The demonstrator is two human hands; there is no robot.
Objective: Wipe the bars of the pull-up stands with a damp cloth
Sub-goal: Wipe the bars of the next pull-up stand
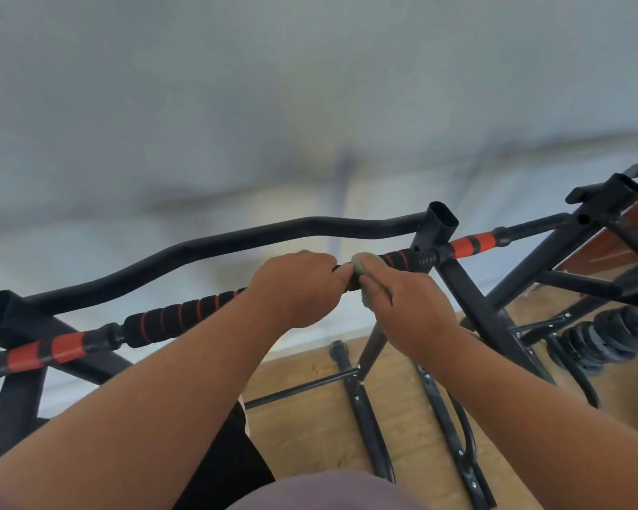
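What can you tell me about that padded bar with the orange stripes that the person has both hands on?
The padded bar is a straight black tube running low on the left up to the right, below a bare curved black bar. Ribbed black foam grips with thin orange rings cover it, and broad orange bands mark it near each upright post. The left hand grips its middle. Beside it, the right hand presses a pale greenish cloth round it.

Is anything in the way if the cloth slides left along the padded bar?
Yes. The left hand grips the padded bar directly beside the cloth, which the right hand presses on the bar. Beyond the left hand, the foam grip looks unobstructed.
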